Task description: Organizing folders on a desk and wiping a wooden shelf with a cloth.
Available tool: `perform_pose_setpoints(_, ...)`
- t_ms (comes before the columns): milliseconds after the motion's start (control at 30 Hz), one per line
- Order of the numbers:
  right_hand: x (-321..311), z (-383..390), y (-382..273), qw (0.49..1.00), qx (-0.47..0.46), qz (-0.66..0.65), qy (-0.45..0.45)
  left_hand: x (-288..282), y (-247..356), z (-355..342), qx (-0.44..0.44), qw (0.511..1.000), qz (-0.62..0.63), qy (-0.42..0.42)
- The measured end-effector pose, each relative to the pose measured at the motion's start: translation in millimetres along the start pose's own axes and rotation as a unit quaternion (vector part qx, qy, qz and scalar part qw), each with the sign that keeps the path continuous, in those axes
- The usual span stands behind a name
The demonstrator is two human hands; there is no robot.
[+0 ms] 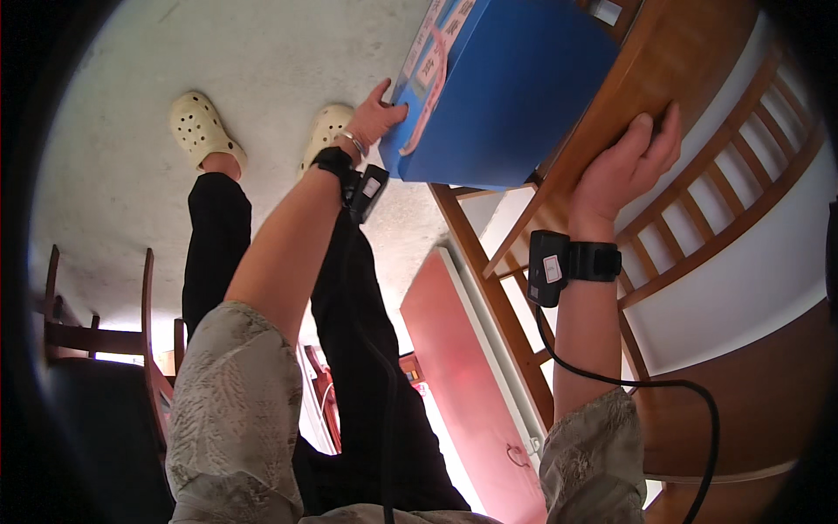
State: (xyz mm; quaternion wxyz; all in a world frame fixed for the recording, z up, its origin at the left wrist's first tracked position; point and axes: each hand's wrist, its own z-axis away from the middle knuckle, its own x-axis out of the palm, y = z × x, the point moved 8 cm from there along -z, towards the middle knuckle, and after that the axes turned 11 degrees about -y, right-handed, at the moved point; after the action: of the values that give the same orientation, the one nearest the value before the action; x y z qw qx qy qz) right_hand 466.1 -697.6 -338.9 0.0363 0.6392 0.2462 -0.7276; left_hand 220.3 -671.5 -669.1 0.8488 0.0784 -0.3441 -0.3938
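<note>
A smooth, boxy blue file case (524, 87) with flat faces and crisp edges stands at the upper middle, beside a glossy brown wooden board (690, 52). Pale paper labels (429, 68) cover its narrow side, and a thin pink ribbon (439, 83) curves loosely over them. The left hand (377, 119) is at the lower corner of that labelled side, thumb and forefinger spread apart, the thumb touching the case; whether it grips, I cannot tell. The right hand (624, 173) is released, its fingers loosely bent and parted, lying against the wooden board with nothing held. Black straps bind a small hard plastic box (548, 267) to the right wrist, with a rubbery black cable (711, 419) trailing away; a similar box (368, 194) sits on the left wrist. The sleeves (236, 410) are crinkled, patterned grey-beige cloth. Beyond are a slatted wooden frame (726, 186), a flat pinkish door (463, 375), a mottled grey floor (271, 52) and cream clogs (196, 127) pierced with round holes.
</note>
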Motion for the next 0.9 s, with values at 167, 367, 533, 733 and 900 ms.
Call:
perform_pose_setpoints(167, -8.6, -4.3, 5.9, 0.999, -0.013, 0.037, 0.003, -41.7, 66.3, 17.1, 0.006, 0.996, -0.082, 0.025)
perform_pose_setpoints(367, -0.9, 49.6, -68.6, 0.989, -0.113, -0.061, -0.077, -125.0, 109.5, 40.0, 0.028, 0.991, -0.129, 0.037)
perform_pose_setpoints(533, 64.8, 151.2, -52.3, 0.95, 0.11, -0.24, -0.166, -142.5, 117.6, 45.7, 0.007, 0.991, -0.129, -0.025)
perform_pose_setpoints(733, 197.3, 196.4, 43.6, 0.54, 0.503, -0.671, -0.07, -136.8, 117.6, 55.6, -0.027, 0.99, -0.119, -0.067)
perform_pose_setpoints(900, 244.2, 207.2, 84.3, 0.478, 0.497, -0.715, -0.116, -130.0, 124.7, 61.1, -0.001, 0.988, -0.136, -0.067)
